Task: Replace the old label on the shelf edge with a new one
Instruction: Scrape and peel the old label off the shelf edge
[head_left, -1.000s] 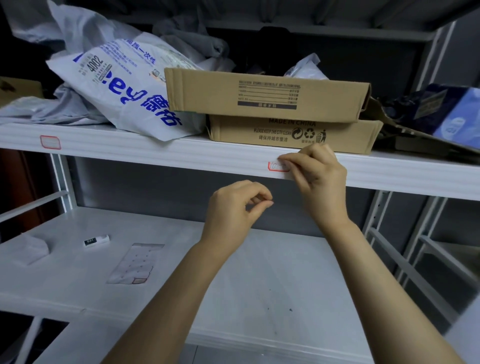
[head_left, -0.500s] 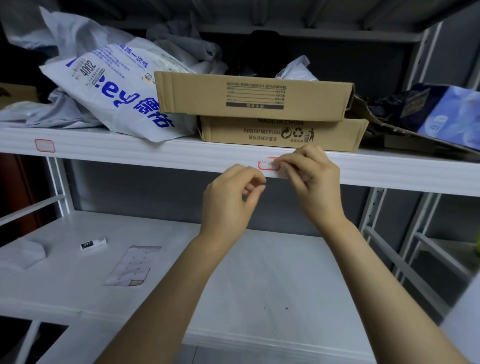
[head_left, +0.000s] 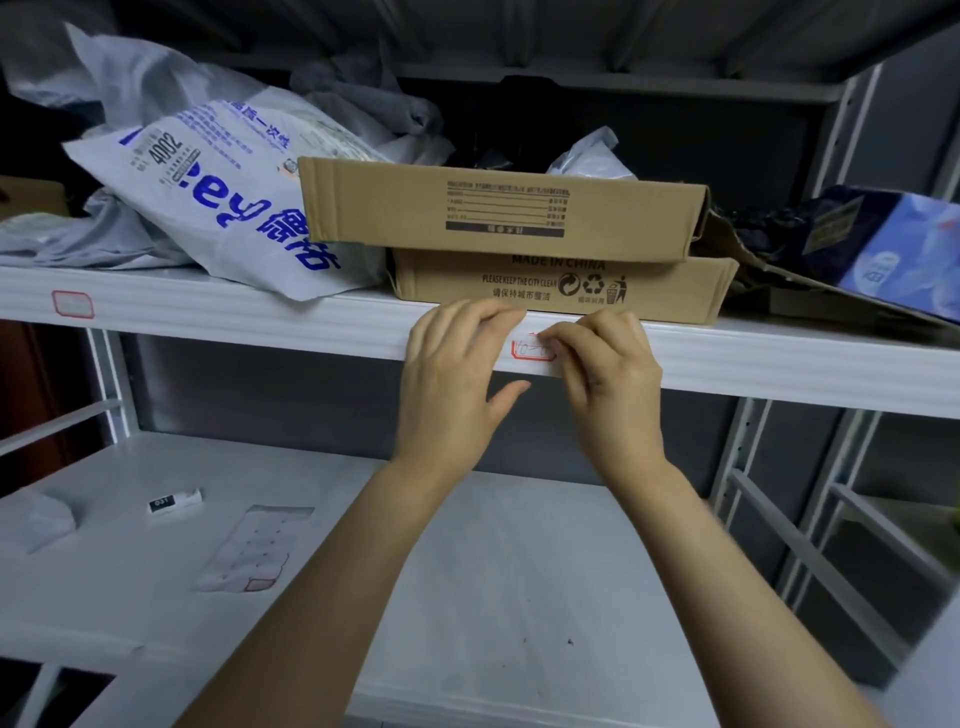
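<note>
Pinching red-bordered white handwritten label (head_left: 527, 351): right hand (head_left: 608, 384) fingers; left hand (head_left: 452, 384) fingers flat on shelf edge (head_left: 260, 322).

Holds, on the white upper shelf (head_left: 249, 317), a printed plastic bag (head_left: 218, 208) at left and just beside it a flat cardboard box (head_left: 561, 291) (a second box (head_left: 504, 218) stacked on top). Bears on the front edge a red-bordered label (head_left: 72, 304) at left and a handwritten label (head_left: 531, 351) mid-span. Carries, on the lower shelf (head_left: 519, 571), a sticker sheet (head_left: 254, 551), a small white object (head_left: 174, 501) and crumpled paper (head_left: 47, 519).
</note>
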